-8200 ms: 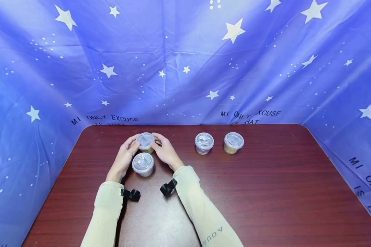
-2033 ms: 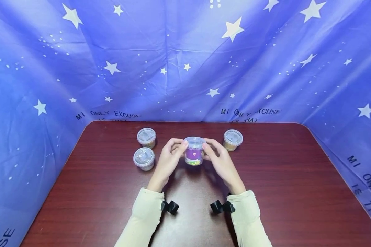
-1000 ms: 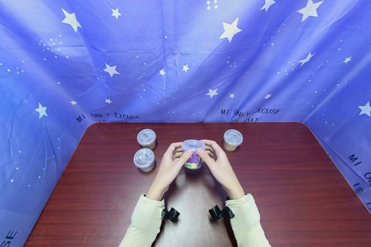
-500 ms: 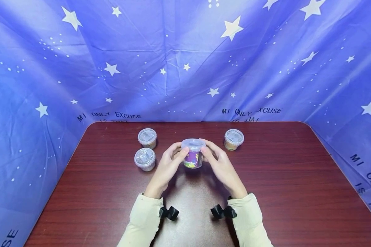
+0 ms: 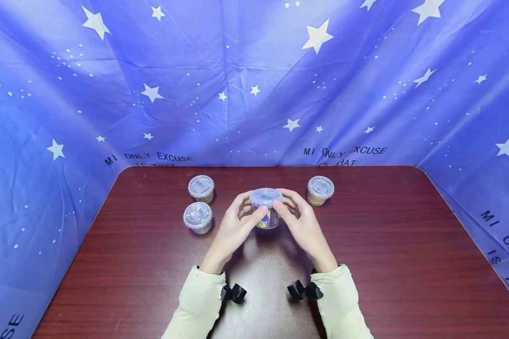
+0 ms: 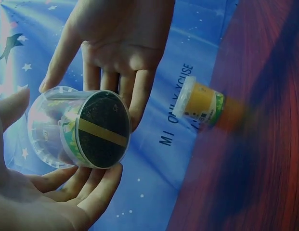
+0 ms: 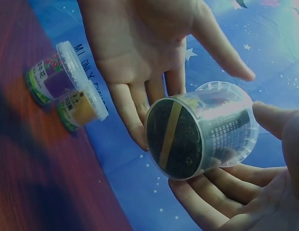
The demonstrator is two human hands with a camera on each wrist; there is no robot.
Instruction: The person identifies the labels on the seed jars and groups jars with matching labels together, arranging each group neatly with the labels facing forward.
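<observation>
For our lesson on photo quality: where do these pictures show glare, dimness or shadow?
Head view: bright, with pale glare on the table near the bottom edge; left wrist view: dimmer, with dark shadows across the table; right wrist view: also dim, with a bright streak along the held tub's side.

Table (image 5: 411, 268) — dark red-brown wood grain, far corners rounded. Upright on it, lids on: a purple-labelled plastic tub (image 5: 198, 218) left of centre, a yellow-labelled tub (image 5: 201, 189) just behind it — an orange-labelled tub (image 5: 320, 191) right of centre.
</observation>
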